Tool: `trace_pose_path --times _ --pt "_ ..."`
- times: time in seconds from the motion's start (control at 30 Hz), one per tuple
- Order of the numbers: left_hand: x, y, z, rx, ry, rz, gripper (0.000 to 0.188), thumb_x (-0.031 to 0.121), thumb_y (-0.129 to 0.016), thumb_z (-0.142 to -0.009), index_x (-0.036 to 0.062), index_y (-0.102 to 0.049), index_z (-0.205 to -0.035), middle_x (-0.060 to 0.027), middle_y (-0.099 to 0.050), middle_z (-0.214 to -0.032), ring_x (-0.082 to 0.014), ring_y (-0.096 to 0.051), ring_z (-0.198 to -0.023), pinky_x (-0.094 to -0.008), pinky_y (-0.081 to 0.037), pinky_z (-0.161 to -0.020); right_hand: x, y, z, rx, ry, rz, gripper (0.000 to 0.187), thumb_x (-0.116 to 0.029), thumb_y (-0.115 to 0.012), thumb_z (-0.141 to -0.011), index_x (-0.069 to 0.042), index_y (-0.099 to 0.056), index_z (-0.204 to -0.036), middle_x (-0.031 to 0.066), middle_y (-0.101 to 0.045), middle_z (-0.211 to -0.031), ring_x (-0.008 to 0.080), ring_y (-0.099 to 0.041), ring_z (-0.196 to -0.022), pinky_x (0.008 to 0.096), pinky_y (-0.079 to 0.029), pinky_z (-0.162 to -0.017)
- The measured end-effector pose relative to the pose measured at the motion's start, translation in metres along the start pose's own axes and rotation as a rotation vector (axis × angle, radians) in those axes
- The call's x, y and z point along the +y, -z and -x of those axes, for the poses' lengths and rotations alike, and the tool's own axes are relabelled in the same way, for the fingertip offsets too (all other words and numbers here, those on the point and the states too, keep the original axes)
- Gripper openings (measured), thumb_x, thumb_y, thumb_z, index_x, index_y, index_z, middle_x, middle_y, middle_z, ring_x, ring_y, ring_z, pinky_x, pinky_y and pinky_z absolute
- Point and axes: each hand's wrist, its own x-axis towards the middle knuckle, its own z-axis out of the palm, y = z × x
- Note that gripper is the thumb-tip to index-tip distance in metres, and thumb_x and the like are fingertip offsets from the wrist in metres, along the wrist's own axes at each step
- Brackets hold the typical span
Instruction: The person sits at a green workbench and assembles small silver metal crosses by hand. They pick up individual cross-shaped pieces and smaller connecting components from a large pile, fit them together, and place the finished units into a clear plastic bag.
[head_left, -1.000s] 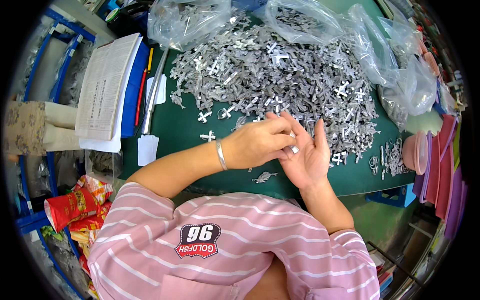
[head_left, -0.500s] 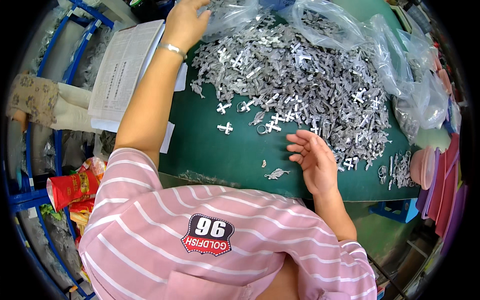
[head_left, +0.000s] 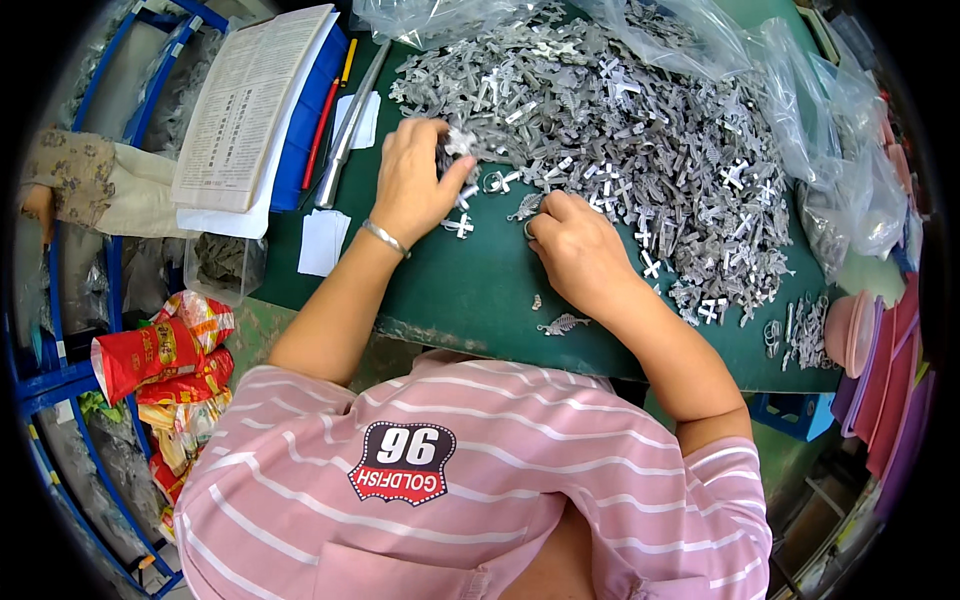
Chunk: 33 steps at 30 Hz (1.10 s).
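A large heap of small silvery metal pieces [head_left: 640, 130], many of them cross-shaped, is spread over the upper middle and upper right of the frame on a green table mat [head_left: 470, 290]. The left hand [head_left: 415, 180], with a thin bangle [head_left: 385, 238] at its wrist, is set at the lower left edge of the heap, and a small cluster of the pieces [head_left: 458, 142] is pinched between its thumb and fingertips, just above the knuckles in the picture. The right hand [head_left: 575, 245] is laid knuckles-up on the mat near the centre of the frame, just right of the left hand; its fingertips are curled down onto a small metal ring [head_left: 527, 230] at the heap's lower edge, though whether the ring is gripped or only touched cannot be told. A single cross piece [head_left: 459, 225] lies on the mat between the two hands, and a fish-shaped piece [head_left: 562, 324] lies below the right wrist. At the upper left, an open printed booklet [head_left: 250, 105] is seen beside a metal rod [head_left: 350, 125], and clear plastic bags [head_left: 830, 130] are bunched at the upper right.
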Motion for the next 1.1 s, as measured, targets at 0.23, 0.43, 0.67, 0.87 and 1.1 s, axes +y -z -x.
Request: trace_pose_path --times 0.23,0.43,0.67,0.87,1.1 --pt "0.03 0.002 0.043 -0.1 0.066 0.341 0.022 0.002 -0.064 -0.074 0.0009 -0.056 -0.094 -0.0082 -0.053 -0.093 -0.0184 -0.055 -0.08 -0.0264 -0.046 -0.068 -0.005 0.003 -0.014 0.118 -0.035 -0.185 0.015 -0.002 -0.056 -0.069 -0.002 -0.047 -0.081 0.0147 -0.051 -0.073 0.0341 -0.056 -0.068 0.0431 -0.046 -0.06" --pt "0.019 0.013 0.033 0.065 0.085 0.291 0.02 0.0 -0.063 -0.075 0.0007 -0.06 -0.094 -0.0087 -0.056 -0.099 -0.0182 -0.056 -0.087 -0.0261 -0.047 -0.067 0.0 -0.016 -0.04 0.066 -0.042 0.0 0.017 0.001 -0.054 -0.07 -0.001 -0.049 -0.085 0.0146 -0.054 -0.081 0.0327 -0.059 -0.074 0.0398 -0.05 -0.063" --pt "-0.014 0.017 0.026 -0.043 -0.005 0.041 0.026 0.004 -0.062 -0.074 0.0013 -0.059 -0.1 -0.0136 -0.055 -0.107 -0.0282 -0.055 -0.095 -0.0352 -0.044 -0.084 0.0 -0.006 -0.03 0.009 0.045 -0.023 0.018 0.002 -0.055 -0.068 0.0 -0.054 -0.086 0.0144 -0.054 -0.085 0.0326 -0.059 -0.078 0.0395 -0.05 -0.068" --pt "0.039 0.008 0.043 -0.128 0.061 0.298 0.031 0.017 -0.075 -0.067 0.0023 -0.06 -0.09 -0.0129 -0.048 -0.1 -0.0265 -0.052 -0.086 -0.031 -0.045 -0.073 0.005 0.022 0.002 -0.242 -0.075 -0.075 0.018 0.002 -0.058 -0.065 -0.001 -0.058 -0.083 0.0134 -0.055 -0.081 0.0329 -0.06 -0.077 0.0404 -0.05 -0.068" --pt "0.043 0.005 0.043 -0.27 0.046 0.306 0.032 0.018 -0.079 -0.063 0.0018 -0.059 -0.082 -0.0135 -0.047 -0.099 -0.0264 -0.05 -0.086 -0.0326 -0.044 -0.074 0.001 -0.002 -0.021 -0.001 -0.045 0.059 0.013 -0.002 -0.06 -0.065 -0.002 -0.057 -0.078 0.0134 -0.057 -0.08 0.0302 -0.062 -0.074 0.0373 -0.052 -0.061"
